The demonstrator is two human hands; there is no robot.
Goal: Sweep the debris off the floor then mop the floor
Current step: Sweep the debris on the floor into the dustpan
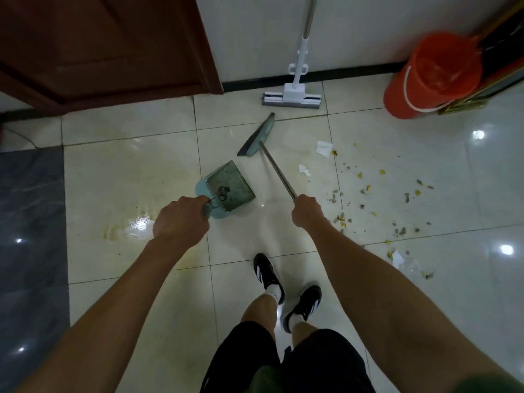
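My left hand (181, 218) grips the handle of a light blue dustpan (226, 190), which is over the tiles in front of me with some dirt inside. My right hand (307, 211) grips the metal handle of a broom, whose green head (258, 136) is beyond the dustpan. Scattered debris (377, 194) of yellow and grey bits and white paper scraps (323, 148) lies on the floor to the right of the broom. A white sponge mop (292, 97) leans against the far wall.
An orange bucket (428, 78) stands at the back right beside a framed object (499, 63). A brown door (105, 46) is at the back left. A dark mat (31, 222) covers the floor on the left. My feet (272, 276) are below my hands.
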